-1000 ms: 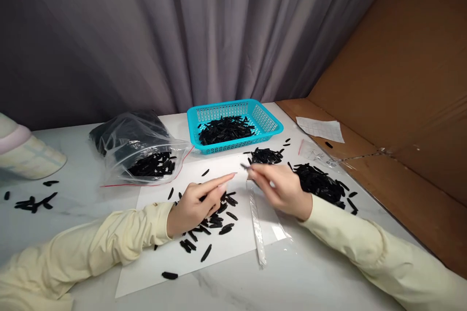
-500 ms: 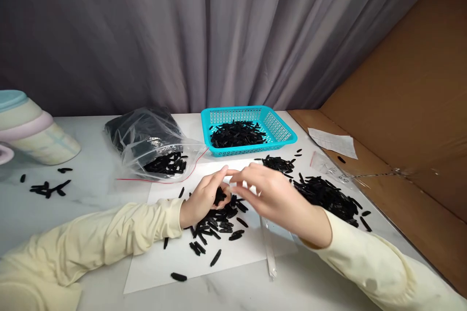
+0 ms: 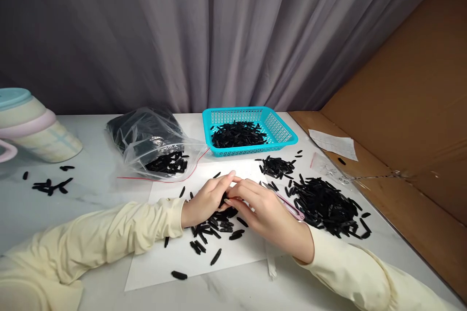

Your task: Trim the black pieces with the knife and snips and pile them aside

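Note:
My left hand is curled over the white paper, closed around a clump of small, elongated black pieces, mostly hidden by the fingers. My right hand meets it from the right, with fingertips pressed together at the clump; whatever they pinch is hidden. Below both hands, a loose pile of the same black pieces is scattered on the paper. Beside my right wrist lies a slim pink tool, partly covered.
A turquoise basket holding black pieces stands at the back. Left of it is a clear plastic bag full of them. More heaps lie at right. A lidded cup stands far left; a cardboard wall bounds the right.
My right hand has moved down and slightly left, bringing its fingertips against the clump in my left hand. The pink tool now shows beside it. My left hand has barely moved.

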`<move>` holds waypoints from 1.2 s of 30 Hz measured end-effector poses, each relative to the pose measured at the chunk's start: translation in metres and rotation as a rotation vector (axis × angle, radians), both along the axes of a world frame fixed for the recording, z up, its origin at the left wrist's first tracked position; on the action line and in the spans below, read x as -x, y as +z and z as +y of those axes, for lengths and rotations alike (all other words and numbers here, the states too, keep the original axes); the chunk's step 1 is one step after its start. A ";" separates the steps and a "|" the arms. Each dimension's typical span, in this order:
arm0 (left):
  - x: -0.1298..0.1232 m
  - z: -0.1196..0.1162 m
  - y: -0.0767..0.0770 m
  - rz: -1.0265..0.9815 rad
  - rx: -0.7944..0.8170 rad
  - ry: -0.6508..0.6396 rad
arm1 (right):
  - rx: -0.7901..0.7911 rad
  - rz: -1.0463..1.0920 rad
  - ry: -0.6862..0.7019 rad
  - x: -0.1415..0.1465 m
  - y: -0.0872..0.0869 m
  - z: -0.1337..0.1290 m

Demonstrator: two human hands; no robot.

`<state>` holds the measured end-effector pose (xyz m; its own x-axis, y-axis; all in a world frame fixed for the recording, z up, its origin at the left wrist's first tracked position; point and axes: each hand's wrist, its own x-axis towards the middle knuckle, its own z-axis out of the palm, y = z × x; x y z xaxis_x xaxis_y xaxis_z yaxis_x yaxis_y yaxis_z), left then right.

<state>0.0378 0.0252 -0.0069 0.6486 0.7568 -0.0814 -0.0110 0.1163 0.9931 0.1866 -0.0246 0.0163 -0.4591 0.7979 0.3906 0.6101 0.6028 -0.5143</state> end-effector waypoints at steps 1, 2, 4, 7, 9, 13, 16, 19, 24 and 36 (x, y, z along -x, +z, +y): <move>0.000 0.000 0.001 0.001 -0.013 0.014 | -0.001 0.016 -0.005 0.000 -0.001 -0.001; 0.000 -0.001 0.002 0.001 -0.018 0.026 | -0.004 0.032 -0.009 0.000 -0.003 -0.001; 0.000 -0.002 0.002 -0.011 0.000 0.030 | -0.018 0.056 -0.004 0.002 -0.006 -0.001; -0.001 -0.002 0.000 -0.034 0.059 0.004 | -0.034 0.071 0.015 0.004 -0.008 0.001; -0.002 -0.001 -0.001 -0.019 0.067 0.009 | -0.030 0.076 0.021 0.004 -0.006 0.001; -0.001 0.000 0.001 0.025 0.031 -0.011 | 0.037 0.125 -0.012 -0.005 0.001 -0.007; 0.001 -0.001 0.003 0.056 -0.052 -0.033 | 0.215 0.256 -0.113 -0.016 0.001 -0.014; 0.003 -0.003 0.004 0.109 -0.174 -0.034 | 0.518 0.497 -0.221 -0.027 -0.004 -0.018; 0.007 -0.009 0.003 0.204 -0.498 -0.041 | 0.829 0.848 -0.260 -0.033 -0.011 -0.020; 0.009 -0.012 -0.011 0.184 -1.008 -0.073 | 0.971 1.016 -0.243 -0.029 -0.008 -0.025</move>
<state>0.0290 0.0134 -0.0175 0.7375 0.4875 0.4673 0.1252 -0.7788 0.6147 0.2157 -0.0497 0.0080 -0.1307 0.9521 -0.2763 -0.2326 -0.3004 -0.9250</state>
